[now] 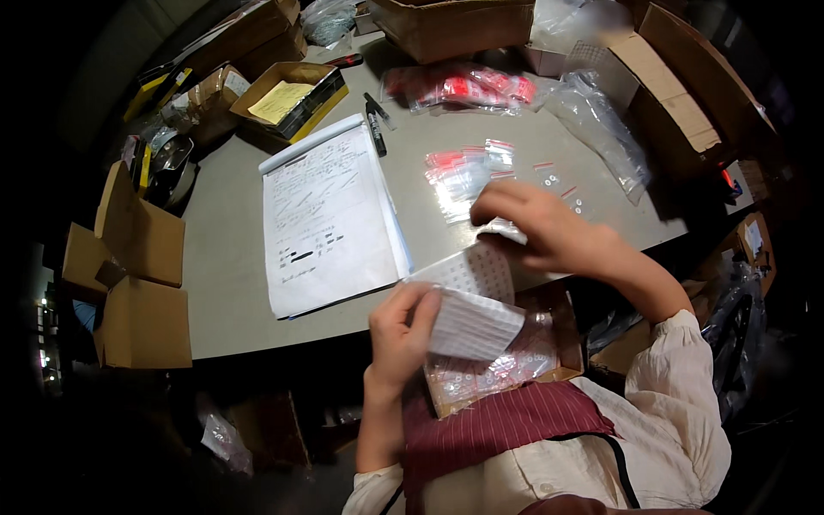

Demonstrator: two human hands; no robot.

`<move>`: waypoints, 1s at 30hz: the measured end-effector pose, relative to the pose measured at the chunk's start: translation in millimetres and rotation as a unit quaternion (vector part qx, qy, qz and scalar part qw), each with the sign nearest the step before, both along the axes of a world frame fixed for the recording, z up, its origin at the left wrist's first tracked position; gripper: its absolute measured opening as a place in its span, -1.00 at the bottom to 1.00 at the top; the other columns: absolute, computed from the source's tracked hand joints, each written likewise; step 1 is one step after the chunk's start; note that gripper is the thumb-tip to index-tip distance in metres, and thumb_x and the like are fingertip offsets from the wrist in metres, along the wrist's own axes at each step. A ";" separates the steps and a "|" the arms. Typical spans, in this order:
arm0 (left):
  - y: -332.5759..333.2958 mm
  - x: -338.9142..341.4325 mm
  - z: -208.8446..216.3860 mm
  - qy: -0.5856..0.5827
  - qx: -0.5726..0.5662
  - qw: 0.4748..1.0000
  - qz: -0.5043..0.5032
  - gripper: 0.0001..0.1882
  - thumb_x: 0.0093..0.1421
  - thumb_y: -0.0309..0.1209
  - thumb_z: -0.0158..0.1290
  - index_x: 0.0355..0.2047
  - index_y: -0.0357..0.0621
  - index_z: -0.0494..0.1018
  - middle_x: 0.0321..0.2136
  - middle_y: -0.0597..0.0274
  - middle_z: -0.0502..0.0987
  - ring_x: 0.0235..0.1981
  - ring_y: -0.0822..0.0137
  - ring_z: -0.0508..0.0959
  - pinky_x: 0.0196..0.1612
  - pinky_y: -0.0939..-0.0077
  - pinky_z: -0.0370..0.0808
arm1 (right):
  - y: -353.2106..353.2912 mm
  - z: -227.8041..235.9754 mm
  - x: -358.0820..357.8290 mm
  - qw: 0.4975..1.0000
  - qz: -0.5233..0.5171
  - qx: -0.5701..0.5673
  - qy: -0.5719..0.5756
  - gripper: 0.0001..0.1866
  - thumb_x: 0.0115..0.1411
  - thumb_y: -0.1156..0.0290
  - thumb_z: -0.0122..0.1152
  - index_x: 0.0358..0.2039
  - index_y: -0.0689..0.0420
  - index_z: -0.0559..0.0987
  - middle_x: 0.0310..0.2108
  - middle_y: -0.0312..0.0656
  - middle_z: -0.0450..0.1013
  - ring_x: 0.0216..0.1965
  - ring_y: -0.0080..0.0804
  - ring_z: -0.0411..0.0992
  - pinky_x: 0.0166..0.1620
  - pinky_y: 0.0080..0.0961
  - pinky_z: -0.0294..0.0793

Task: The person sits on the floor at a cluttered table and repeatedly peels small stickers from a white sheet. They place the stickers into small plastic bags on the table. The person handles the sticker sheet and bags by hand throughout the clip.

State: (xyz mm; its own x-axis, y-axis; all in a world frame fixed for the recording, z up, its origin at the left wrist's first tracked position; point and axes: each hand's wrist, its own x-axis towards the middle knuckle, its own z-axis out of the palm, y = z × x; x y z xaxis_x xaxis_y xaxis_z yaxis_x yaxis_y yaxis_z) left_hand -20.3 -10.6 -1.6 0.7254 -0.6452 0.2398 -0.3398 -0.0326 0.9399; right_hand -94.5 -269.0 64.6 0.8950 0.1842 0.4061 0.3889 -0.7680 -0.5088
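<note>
My left hand [402, 326] pinches a white sheet of small printed labels [477, 324], folded over and hanging above a shallow cardboard box at the table's front edge. In that box [569, 339] lie several small clear zip bags [489, 369] with little ring-shaped pieces inside. My right hand [541, 225] bends over the table edge at the upper end of the sheet, fingers curled. Something pale shows under its fingertips, but I cannot make out whether it is the sheet or a bag. Just beyond lies a pile of red-topped zip bags [459, 178], with a few loose filled bags [549, 176] to its right.
An open notepad with handwriting [330, 215] lies left of my hands, with black markers [375, 127] beside it. Farther back are red-and-clear bag packs [463, 86], a long plastic bag [601, 129] and cardboard boxes [455, 30]. An open carton [146, 318] stands at the left edge.
</note>
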 end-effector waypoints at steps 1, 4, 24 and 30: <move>-3.8 -2.8 7.1 -0.018 0.012 1.000 0.001 -0.88 0.31 -0.51 0.13 -0.24 -0.34 0.60 -0.42 0.06 0.59 -0.41 0.30 0.58 -0.28 0.45 0.48 | 15.7 -0.2 -0.5 1.000 0.018 -0.009 -0.011 -0.77 0.16 0.52 0.35 -0.20 0.20 0.50 -0.24 -0.09 0.45 -0.17 -0.05 0.45 -0.11 -0.23 0.46; -7.9 -4.8 8.0 -0.036 0.013 0.999 -0.007 -0.85 0.33 -0.51 0.09 -0.19 -0.34 0.58 -0.39 -0.01 0.61 -0.38 0.15 0.61 -0.26 0.36 0.51 | 43.3 0.4 -0.7 0.997 0.049 -0.049 -0.041 -0.75 0.09 0.50 0.30 -0.20 0.19 0.51 -0.23 -0.10 0.45 -0.16 -0.08 0.44 -0.08 -0.25 0.47; 11.9 -4.6 4.0 0.111 0.051 0.992 -0.006 -0.80 0.34 -0.42 0.14 -0.21 -0.37 0.61 -0.43 0.13 0.64 -0.36 0.43 0.61 -0.25 0.48 0.52 | -39.3 -31.6 6.7 0.988 -0.079 0.010 0.133 -0.69 0.04 0.31 0.33 -0.24 0.25 0.62 -0.04 -0.08 0.45 0.13 -0.02 0.26 0.20 -0.20 0.35; 7.4 -10.5 9.8 0.012 0.051 0.998 -0.032 -0.84 0.30 -0.46 0.13 -0.26 -0.35 0.60 -0.41 0.03 0.65 -0.38 0.28 0.64 -0.26 0.45 0.52 | -41.9 -49.6 6.0 0.985 -0.115 -0.080 0.105 -0.79 0.06 0.35 0.36 -0.35 0.18 0.59 -0.05 -0.09 0.42 0.16 -0.04 0.23 0.24 -0.17 0.29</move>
